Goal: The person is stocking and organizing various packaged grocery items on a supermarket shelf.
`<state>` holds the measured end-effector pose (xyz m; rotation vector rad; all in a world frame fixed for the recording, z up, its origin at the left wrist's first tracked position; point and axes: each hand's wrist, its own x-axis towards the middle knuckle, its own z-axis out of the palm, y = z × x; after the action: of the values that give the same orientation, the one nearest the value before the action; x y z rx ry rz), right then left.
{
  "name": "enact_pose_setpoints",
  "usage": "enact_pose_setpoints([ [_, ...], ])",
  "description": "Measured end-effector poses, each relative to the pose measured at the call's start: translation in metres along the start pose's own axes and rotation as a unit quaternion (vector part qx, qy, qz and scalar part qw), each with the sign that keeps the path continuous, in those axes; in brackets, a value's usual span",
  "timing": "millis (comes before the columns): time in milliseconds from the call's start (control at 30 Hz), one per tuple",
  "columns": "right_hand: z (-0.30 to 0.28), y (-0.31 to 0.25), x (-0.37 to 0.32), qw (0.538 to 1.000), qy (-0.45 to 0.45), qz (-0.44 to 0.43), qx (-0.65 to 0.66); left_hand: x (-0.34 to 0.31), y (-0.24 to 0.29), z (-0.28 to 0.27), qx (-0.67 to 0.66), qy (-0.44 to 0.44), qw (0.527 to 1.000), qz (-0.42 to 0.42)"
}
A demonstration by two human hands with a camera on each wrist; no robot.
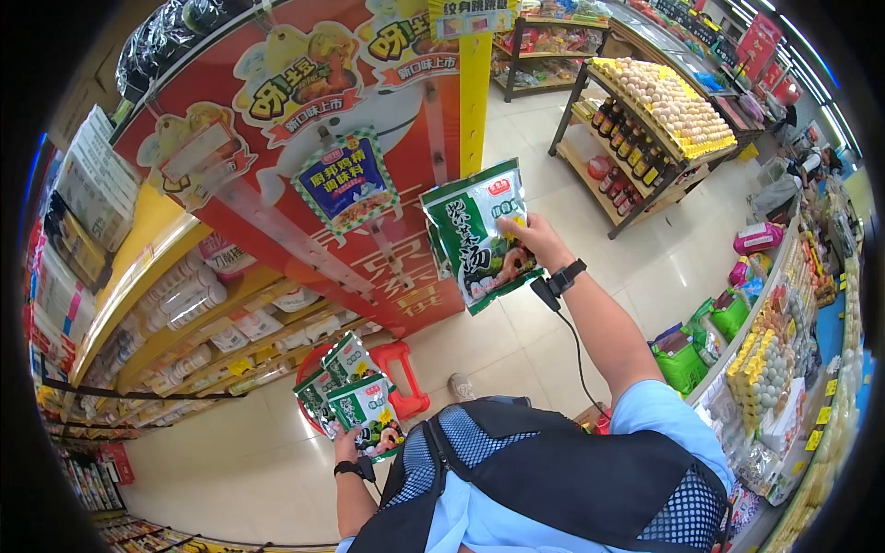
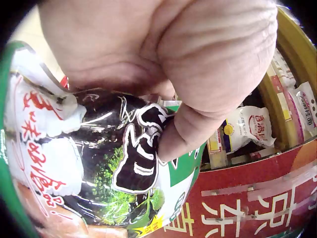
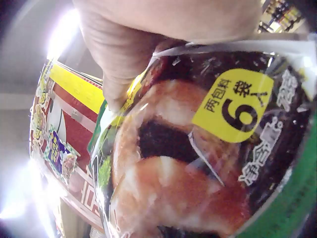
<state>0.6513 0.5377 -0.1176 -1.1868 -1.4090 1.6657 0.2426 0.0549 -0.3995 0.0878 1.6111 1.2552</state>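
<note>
My right hand (image 1: 539,241) grips a green-and-white seaweed soup packet (image 1: 475,217) by its right edge, raised in front of the red display panel. A pale packet edge shows behind its left side. In the right wrist view, the packet (image 3: 168,163) shows a shrimp picture and a yellow label. Lower down, my left hand (image 1: 346,447) pinches a similar soup packet (image 1: 369,410), its thumb (image 2: 183,134) pressed on the printed front in the left wrist view. Two more green packets (image 1: 346,359) overlap behind it, close over a red plastic stool (image 1: 401,373).
A blue-and-green seasoning packet (image 1: 346,182) hangs on the red panel (image 1: 406,120), which has clear vertical strips. Curved shelves (image 1: 157,341) of goods stand left. An egg rack (image 1: 664,101) with bottles below stands at upper right; green bags (image 1: 680,359) lie beside the right-hand counter.
</note>
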Motion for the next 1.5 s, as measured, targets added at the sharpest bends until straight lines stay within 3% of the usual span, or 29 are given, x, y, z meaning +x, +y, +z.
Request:
enact_pose_setpoints([
  [167,0.005,-0.004,-0.002,0.999,0.004,-0.039,0.035,0.006,-0.004,0.008,-0.016,-0.009,0.999,0.034],
  [267,-0.003,0.004,0.005,1.0,0.006,0.002,-0.006,0.009,-0.003,0.009,0.03,-0.035,0.997,0.063],
  [533,0.005,0.009,0.009,0.999,0.041,-0.023,-0.004,-0.013,0.029,0.037,0.056,0.01,0.998,0.024],
  [700,0.008,0.001,0.001,0.998,0.044,0.007,-0.053,0.031,-0.016,0.007,0.055,-0.042,0.996,0.048],
  [867,0.004,0.028,0.009,0.998,0.035,0.027,-0.049,0.004,0.031,0.038,0.05,-0.039,0.995,0.083],
  [967,0.011,0.048,0.0,0.997,0.051,-0.041,-0.041,-0.012,0.072,0.062,0.078,-0.052,0.989,0.111],
  [1000,0.015,0.065,0.0,0.991,0.048,-0.125,0.014,-0.006,0.074,0.064,0.053,-0.065,0.991,0.105],
  [1033,0.001,0.105,0.006,0.988,0.087,-0.129,0.002,-0.001,0.08,0.066,0.029,-0.078,0.991,0.1],
  [1100,0.004,0.156,-0.014,0.948,0.261,-0.151,-0.108,-0.009,0.107,0.092,0.018,-0.102,0.987,0.119],
  [1133,0.006,0.182,-0.029,0.94,0.307,-0.076,-0.131,-0.018,0.125,0.11,0.019,-0.121,0.983,0.133],
  [1167,0.02,0.195,-0.051,0.952,0.294,-0.007,-0.09,-0.027,0.143,0.129,0.02,-0.141,0.979,0.146],
  [1200,0.028,0.218,-0.07,0.977,0.207,0.033,-0.03,-0.037,0.159,0.148,0.05,-0.174,0.972,0.15],
  [1267,0.066,0.206,-0.107,0.993,0.016,0.093,0.067,-0.038,0.174,0.174,0.142,-0.227,0.948,0.17],
  [1333,0.096,0.191,-0.12,0.994,-0.103,-0.007,0.024,-0.043,0.182,0.209,0.165,-0.288,0.929,0.163],
  [1433,0.109,0.128,-0.119,0.992,-0.114,0.015,0.051,-0.062,0.199,0.266,0.228,-0.337,0.89,0.205],
  [1500,0.103,0.097,-0.106,0.989,-0.061,0.003,0.133,-0.069,0.206,0.294,0.155,-0.332,0.904,0.22],
])
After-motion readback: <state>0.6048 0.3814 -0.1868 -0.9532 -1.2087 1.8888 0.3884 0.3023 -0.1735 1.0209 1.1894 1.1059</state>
